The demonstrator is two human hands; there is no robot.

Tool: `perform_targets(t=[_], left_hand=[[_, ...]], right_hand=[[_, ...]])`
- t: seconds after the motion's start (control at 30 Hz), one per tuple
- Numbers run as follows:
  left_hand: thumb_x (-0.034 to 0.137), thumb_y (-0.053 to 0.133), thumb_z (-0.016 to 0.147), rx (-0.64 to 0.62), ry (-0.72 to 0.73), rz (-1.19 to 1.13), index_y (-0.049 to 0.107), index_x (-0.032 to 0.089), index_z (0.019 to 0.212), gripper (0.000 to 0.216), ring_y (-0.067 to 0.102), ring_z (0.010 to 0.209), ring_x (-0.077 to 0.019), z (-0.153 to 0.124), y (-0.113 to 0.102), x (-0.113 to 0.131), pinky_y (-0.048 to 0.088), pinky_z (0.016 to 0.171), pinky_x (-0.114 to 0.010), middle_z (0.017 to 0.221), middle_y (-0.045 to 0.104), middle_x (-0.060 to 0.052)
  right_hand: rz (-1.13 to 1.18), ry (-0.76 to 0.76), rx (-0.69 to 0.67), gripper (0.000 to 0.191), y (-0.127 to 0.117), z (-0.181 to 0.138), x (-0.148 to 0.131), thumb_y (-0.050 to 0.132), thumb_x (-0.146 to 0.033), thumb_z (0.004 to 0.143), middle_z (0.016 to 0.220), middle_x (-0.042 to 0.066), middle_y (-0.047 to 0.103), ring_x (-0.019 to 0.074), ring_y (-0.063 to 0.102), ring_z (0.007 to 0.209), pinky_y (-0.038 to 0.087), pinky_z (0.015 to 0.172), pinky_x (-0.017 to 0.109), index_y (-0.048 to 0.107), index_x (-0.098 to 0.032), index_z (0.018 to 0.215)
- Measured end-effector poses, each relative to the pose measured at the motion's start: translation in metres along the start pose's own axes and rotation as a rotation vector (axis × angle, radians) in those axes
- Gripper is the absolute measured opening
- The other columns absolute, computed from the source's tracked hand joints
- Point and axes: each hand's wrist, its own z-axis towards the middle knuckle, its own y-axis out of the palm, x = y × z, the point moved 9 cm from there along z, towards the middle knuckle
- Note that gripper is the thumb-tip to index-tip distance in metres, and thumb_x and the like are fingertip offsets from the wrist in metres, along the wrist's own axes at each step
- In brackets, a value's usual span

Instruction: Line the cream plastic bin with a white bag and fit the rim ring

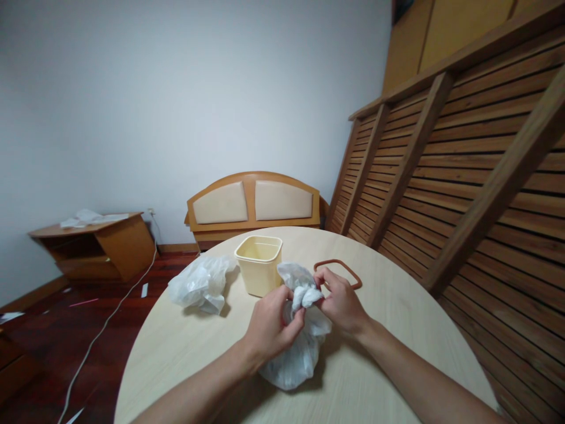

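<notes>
I am gathering the neck of the white plastic bag (295,347), which lies on the round table (397,330) just in front of the cream bin (259,264). My left hand (270,327) and right hand (339,301) both pinch its twisted top. Next, I judge, comes knotting it tight without tearing it. A second bag (200,284) lies left of the bin, a brown ring (339,272) right.

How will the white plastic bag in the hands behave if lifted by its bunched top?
The crumpled white plastic bag is probably floppy: it sags below where the left hand and right hand pinch it. It is likely light, being thin translucent film. It looks smooth and may slip unless gripped at the gathered top.
</notes>
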Motion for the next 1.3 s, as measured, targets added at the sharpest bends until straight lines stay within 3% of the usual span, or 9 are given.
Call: perform_targets(t=[0.1,0.27,0.47,0.63,0.77,0.9,1.03,1.17,1.3], left_hand=[[0.028,0.056,0.088,0.019,-0.050,-0.065,0.054,0.021,0.092,0.008,0.065,0.081,-0.0211,0.000,-0.001,-0.007,0.047,0.072,-0.031,0.089,0.069,-0.005],[0.020,0.056,0.088,0.030,-0.102,-0.146,0.055,0.022,0.101,0.014,0.068,0.088,-0.0208,0.004,-0.004,-0.019,0.049,0.079,-0.031,0.097,0.072,-0.005],[0.019,0.054,0.088,0.086,-0.038,-0.158,0.060,0.021,0.098,0.011,0.066,0.092,-0.0210,0.007,-0.010,-0.013,0.050,0.081,-0.032,0.098,0.071,-0.006],[0.016,0.057,0.082,0.177,-0.011,-0.249,0.062,0.019,0.097,0.016,0.066,0.089,-0.0204,0.005,-0.019,-0.014,0.052,0.080,-0.031,0.095,0.071,-0.006],[0.017,0.060,0.077,0.140,-0.051,-0.329,0.063,0.018,0.106,0.029,0.069,0.083,-0.0205,0.006,-0.020,-0.017,0.055,0.075,-0.030,0.096,0.074,-0.006],[0.015,0.056,0.077,-0.086,0.207,-0.309,0.065,0.018,0.117,0.041,0.069,0.098,-0.0253,0.008,-0.015,0.013,0.055,0.092,-0.038,0.113,0.073,-0.011],[0.014,0.056,0.078,-0.314,0.479,-0.276,0.049,0.021,0.144,0.067,0.063,0.120,-0.0289,-0.004,-0.009,0.038,0.052,0.101,-0.042,0.136,0.063,-0.014],[0.008,0.052,0.081,-0.142,0.484,-0.130,0.047,0.027,0.144,0.066,0.058,0.127,-0.0270,-0.003,-0.016,0.025,0.051,0.103,-0.043,0.140,0.057,-0.013],[0.020,0.061,0.089,0.035,0.178,-0.095,0.049,0.023,0.138,0.051,0.063,0.114,-0.0249,0.008,-0.019,-0.012,0.053,0.096,-0.041,0.129,0.063,-0.014]], right_hand=[[0.009,0.062,-0.018,0.024,0.004,-0.003,0.005,0.066,-0.022,0.076,0.084,0.001,0.066,0.0212,0.066,0.078,0.052,0.071,0.033,0.051,-0.025,0.094],[0.044,0.005,-0.103,0.065,0.013,-0.007,-0.004,0.065,-0.024,0.080,0.122,0.012,0.065,0.0255,0.067,0.103,0.055,0.090,0.041,0.038,-0.023,0.139],[0.150,0.084,-0.054,0.053,0.016,-0.007,0.007,0.061,-0.026,0.090,0.120,0.010,0.065,0.0232,0.068,0.098,0.056,0.090,0.042,0.041,-0.027,0.138],[0.335,0.237,-0.049,0.065,0.021,-0.007,0.027,0.068,-0.031,0.086,0.120,0.012,0.062,0.0196,0.069,0.082,0.058,0.074,0.035,0.035,-0.025,0.142],[0.465,0.378,-0.084,0.043,0.026,-0.007,0.038,0.056,-0.042,0.094,0.116,0.009,0.063,0.0175,0.067,0.078,0.055,0.069,0.033,0.044,-0.025,0.132],[0.649,0.368,-0.166,0.032,0.034,-0.006,0.036,0.057,-0.045,0.093,0.121,0.009,0.065,0.0230,0.063,0.111,0.052,0.091,0.037,0.055,-0.025,0.119],[0.748,0.405,-0.184,0.037,0.035,-0.006,0.039,0.061,-0.047,0.092,0.127,0.009,0.063,0.0214,0.063,0.106,0.053,0.087,0.036,0.053,-0.026,0.121],[0.812,0.350,-0.216,0.046,0.032,-0.003,0.033,0.070,-0.042,0.087,0.128,0.011,0.060,0.0199,0.062,0.107,0.053,0.088,0.035,0.051,-0.027,0.125],[0.905,0.343,-0.282,0.058,0.037,-0.005,0.029,0.078,-0.031,0.079,0.133,0.008,0.056,0.0095,0.061,0.073,0.052,0.069,0.028,0.048,-0.031,0.129]])
